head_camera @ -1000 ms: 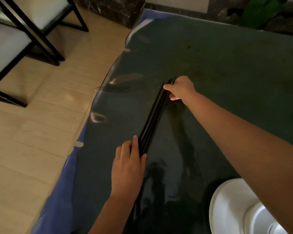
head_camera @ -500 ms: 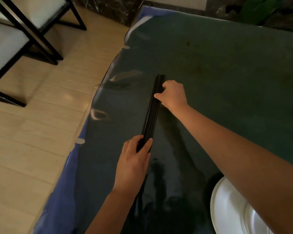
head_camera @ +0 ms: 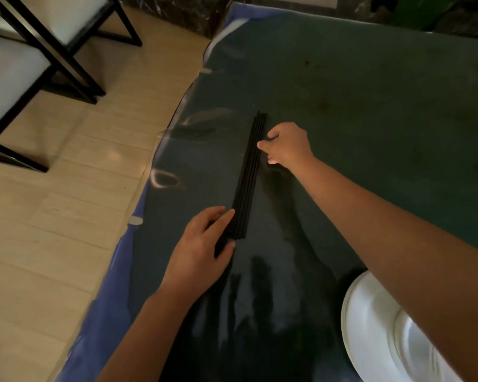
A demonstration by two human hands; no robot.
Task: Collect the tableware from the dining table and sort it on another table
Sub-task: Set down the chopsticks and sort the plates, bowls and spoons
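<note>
Dark green glass-topped table, glossy and edged by a blue cloth under its rim, filled most of the view, with pale tiled floor off toward 9 o'clock. Near the table's centre lay a tight bundle of long, thin black chopsticks, flat on the glass and running from about 6 o'clock up to 12 o'clock, sticks side by side with their ends nearly level.

By my reading, the sorting was partway along: the chopsticks looked gathered and squared into one group, and a stack of white ceramic plates already sat at 5 o'clock, partly hidden by the right forearm. What remained to collect could not be told, since no other table showed.

At the bundle's near end the left hand lay with fingers only slightly bent, forefinger and thumb touching the sticks' left side and tips; whether it truly pinched them was unclear. Toward the far end the right hand was curled, its fingertips against the bundle's right side, seemingly pressing it.

Two black-framed chairs with white cushions stood at 10 o'clock.
</note>
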